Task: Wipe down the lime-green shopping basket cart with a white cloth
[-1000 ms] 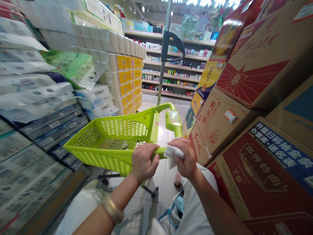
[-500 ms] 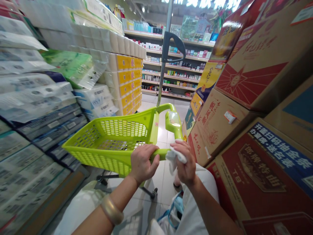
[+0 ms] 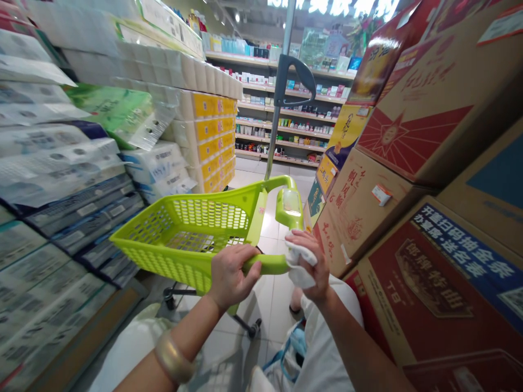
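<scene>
A lime-green shopping cart with a perforated basket stands in front of me, its handle turned my way. My left hand is wrapped round the left part of that handle. At the handle's right corner, my right hand grips a crumpled white cloth pressed against the green plastic. Just beyond sits the cart's boxy green handle piece with a clear cover. A grey pole with a dark loop grip rises behind the cart.
Stacked tissue packs and paper goods line the left side. Cardboard cartons are piled close on the right. Shelves of small products cross the back, beyond the tiled floor. A bag with blue straps lies by my legs.
My right hand has shifted slightly right and down along the handle with the cloth. My left hand has slid a little to the left, still on the handle.
</scene>
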`<state>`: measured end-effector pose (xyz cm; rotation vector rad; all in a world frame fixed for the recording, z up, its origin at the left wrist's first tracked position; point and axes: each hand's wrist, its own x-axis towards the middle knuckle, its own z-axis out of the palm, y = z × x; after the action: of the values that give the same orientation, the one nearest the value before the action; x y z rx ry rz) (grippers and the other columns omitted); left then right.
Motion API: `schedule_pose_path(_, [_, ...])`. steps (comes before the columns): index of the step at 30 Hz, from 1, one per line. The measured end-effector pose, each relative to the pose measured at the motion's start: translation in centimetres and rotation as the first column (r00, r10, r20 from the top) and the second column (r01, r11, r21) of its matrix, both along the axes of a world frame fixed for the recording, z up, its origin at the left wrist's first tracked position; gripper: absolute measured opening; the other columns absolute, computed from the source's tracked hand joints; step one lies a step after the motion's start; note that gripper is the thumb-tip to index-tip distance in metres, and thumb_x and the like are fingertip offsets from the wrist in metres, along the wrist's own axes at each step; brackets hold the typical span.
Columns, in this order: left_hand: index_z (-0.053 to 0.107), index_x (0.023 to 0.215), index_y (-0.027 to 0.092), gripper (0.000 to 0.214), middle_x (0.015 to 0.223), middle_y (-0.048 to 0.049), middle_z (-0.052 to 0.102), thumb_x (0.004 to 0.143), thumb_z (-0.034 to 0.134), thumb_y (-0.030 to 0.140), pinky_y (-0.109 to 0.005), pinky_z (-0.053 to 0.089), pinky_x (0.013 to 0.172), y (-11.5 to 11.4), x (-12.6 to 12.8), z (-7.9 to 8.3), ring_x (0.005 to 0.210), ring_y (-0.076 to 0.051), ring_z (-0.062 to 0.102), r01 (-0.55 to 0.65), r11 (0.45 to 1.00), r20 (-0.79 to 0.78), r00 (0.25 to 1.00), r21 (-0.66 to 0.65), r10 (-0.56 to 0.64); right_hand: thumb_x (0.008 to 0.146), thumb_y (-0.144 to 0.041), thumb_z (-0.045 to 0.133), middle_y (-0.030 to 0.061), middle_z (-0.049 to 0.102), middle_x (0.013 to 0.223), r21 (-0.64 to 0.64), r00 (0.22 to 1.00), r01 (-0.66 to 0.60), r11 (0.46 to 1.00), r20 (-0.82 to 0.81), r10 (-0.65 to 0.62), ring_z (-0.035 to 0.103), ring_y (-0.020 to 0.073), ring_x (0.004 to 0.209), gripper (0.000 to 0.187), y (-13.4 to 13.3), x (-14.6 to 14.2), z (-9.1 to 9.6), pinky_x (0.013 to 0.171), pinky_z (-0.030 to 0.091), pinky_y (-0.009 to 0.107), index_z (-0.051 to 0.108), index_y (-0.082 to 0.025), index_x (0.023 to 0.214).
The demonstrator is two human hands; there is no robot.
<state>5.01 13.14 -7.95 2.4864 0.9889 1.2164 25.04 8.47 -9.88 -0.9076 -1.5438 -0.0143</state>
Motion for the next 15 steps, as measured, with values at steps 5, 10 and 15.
schedule_pose_path(5, [0.064,0.071,0.021,0.036,0.069,-0.0029,0.067,0.088,0.039,0.041,-0.031,0.042,0.064,0.0,-0.3,0.0,0.068,-0.019,0.060,-0.003,1.000,0.011,1.000,-0.013,0.003,0.091,-0.031,0.058,0.0084,0.067,0.122,-0.091,0.957,-0.016,0.996,-0.291,-0.011,0.058,0.0255,0.124,0.027,1.0,0.3,0.3,0.107,0.045,0.046,0.064,-0.022,0.116])
schedule_pose_path(10, [0.062,0.068,0.021,0.038,0.067,-0.0031,0.066,0.089,0.037,0.040,-0.032,0.040,0.064,-0.1,-0.8,0.0,0.067,-0.019,0.058,-0.009,1.000,0.026,1.000,0.020,0.008,0.097,-0.031,0.046,0.0080,0.067,0.121,-0.025,0.993,-0.077,0.997,-0.089,0.075,0.054,0.0277,0.128,0.029,-0.6,-0.4,-0.3,0.110,0.041,0.053,0.061,-0.025,0.121])
schedule_pose_path(15, [0.060,0.066,0.021,0.039,0.066,-0.0024,0.065,0.090,0.036,0.040,-0.033,0.039,0.067,0.1,-0.9,0.2,0.068,-0.018,0.058,0.011,1.000,0.030,0.999,-0.002,-0.011,0.095,-0.030,0.049,0.0084,0.068,0.118,-0.023,0.998,-0.030,0.999,-0.060,0.029,0.056,0.0269,0.126,0.029,1.1,1.6,0.5,0.106,0.046,0.049,0.060,-0.025,0.122])
